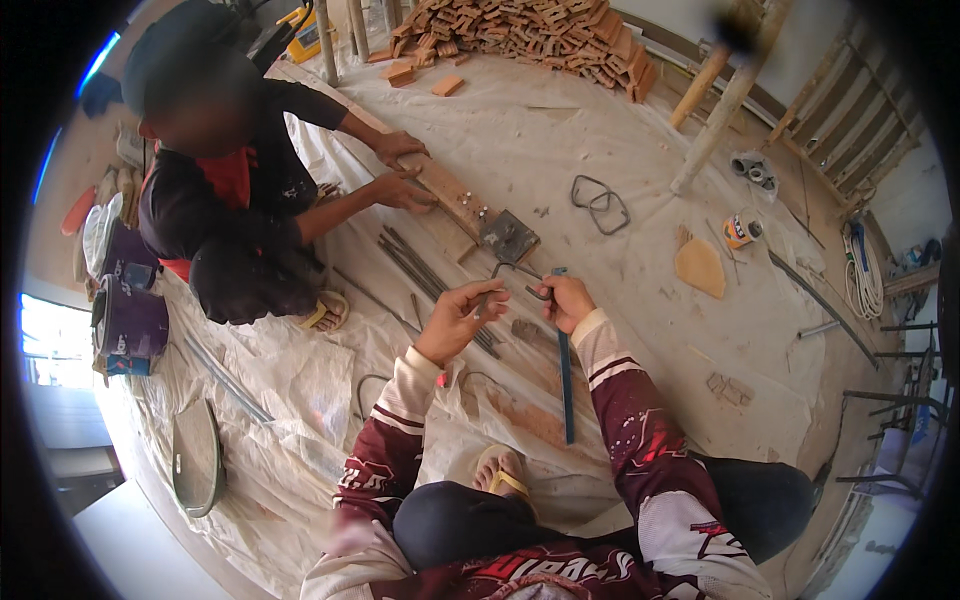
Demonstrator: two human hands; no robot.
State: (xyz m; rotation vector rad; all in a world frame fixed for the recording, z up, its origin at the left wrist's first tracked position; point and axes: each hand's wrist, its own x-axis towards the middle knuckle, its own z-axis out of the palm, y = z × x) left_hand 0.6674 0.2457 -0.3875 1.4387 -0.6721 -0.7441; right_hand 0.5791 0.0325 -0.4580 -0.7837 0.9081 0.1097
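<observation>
Both hands are closed on one thin bent steel rod (510, 272), dull grey and round in section, held just above the floor: the left hand (458, 318) pinches one end between fingers and thumb, and the right hand (565, 300) is wrapped around the other end, where the rod curls into a hook. Just beyond the rod lies a small square metal plate (509, 237), dark and scuffed, at the end of a long wooden plank (440, 185) with pale nails standing in it. A second person crouches at the left, both of their hands (400, 170) pressed on that plank. A bundle of straight rods (420, 268) lies beside it on the wrinkled, dusty white sheet (560, 140) that covers the floor. A flat blue metal bar (566, 380) runs under the right forearm. Two finished rod loops (600, 203), rounded squares, lie well apart to the right, and a heap of reddish bricks (520, 35) sits at the far edge.
</observation>
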